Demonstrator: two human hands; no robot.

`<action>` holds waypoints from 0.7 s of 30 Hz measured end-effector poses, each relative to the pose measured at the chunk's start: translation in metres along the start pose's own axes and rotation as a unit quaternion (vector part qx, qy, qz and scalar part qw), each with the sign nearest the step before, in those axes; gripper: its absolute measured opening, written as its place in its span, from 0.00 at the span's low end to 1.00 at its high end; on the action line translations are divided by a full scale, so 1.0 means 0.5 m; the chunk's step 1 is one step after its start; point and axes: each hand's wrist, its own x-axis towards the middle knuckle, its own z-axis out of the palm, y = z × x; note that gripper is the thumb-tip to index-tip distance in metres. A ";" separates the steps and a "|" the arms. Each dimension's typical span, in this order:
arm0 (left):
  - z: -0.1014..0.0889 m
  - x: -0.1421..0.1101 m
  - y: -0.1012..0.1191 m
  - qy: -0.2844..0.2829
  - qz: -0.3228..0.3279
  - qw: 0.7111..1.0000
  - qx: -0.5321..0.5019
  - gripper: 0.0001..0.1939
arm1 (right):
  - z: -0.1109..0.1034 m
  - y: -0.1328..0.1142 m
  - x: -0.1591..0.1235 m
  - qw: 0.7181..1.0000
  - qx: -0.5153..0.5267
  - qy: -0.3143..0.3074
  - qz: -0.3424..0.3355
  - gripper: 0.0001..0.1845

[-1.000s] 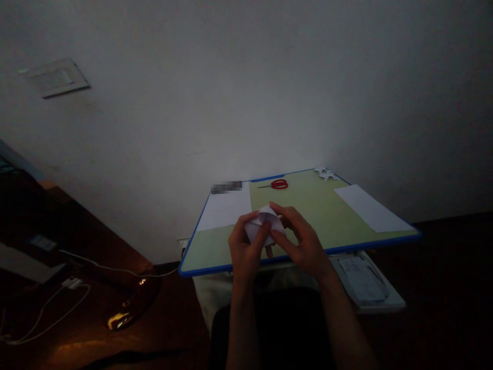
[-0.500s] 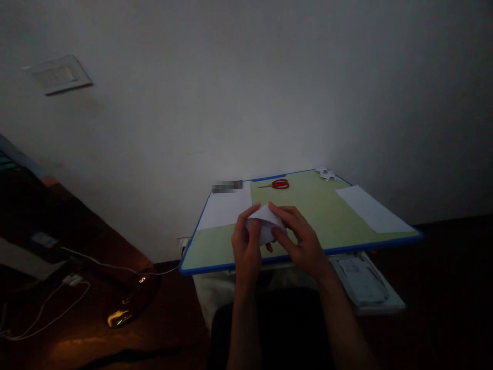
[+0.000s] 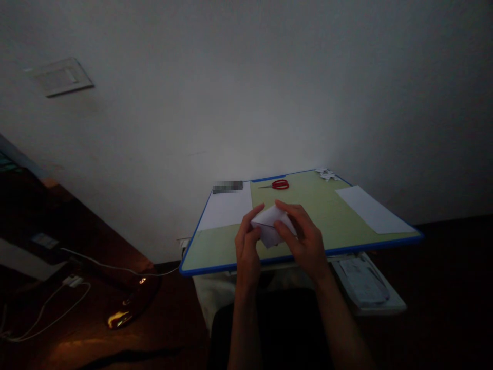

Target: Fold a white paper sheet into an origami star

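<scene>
A small folded white paper is held above the near part of a green board with a blue rim. My left hand pinches the paper's left side with thumb and fingers. My right hand grips its right side, fingers curled over the top. Both hands hover just over the board's front edge.
On the board lie a white sheet at the left, another white sheet at the right, red-handled scissors at the back and white paper scraps in the far corner. Cables run at the dark left.
Both hands have shifted slightly right and turned the folded paper; its shape between the fingers has changed from a rounded bundle to a flatter pointed fold.
</scene>
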 end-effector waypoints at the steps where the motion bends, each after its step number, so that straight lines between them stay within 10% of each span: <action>1: 0.000 0.001 0.002 -0.003 -0.001 1.000 -0.014 0.22 | 0.001 0.001 -0.001 1.000 0.009 0.001 0.011 0.20; 12: 0.022 -0.001 0.028 0.094 -0.026 0.995 -0.033 0.22 | -0.001 -0.004 -0.010 0.997 0.060 -0.031 0.040 0.24; 21: 0.017 0.002 0.015 0.050 -0.025 0.997 -0.046 0.13 | -0.010 -0.015 -0.005 0.998 0.051 0.002 0.024 0.17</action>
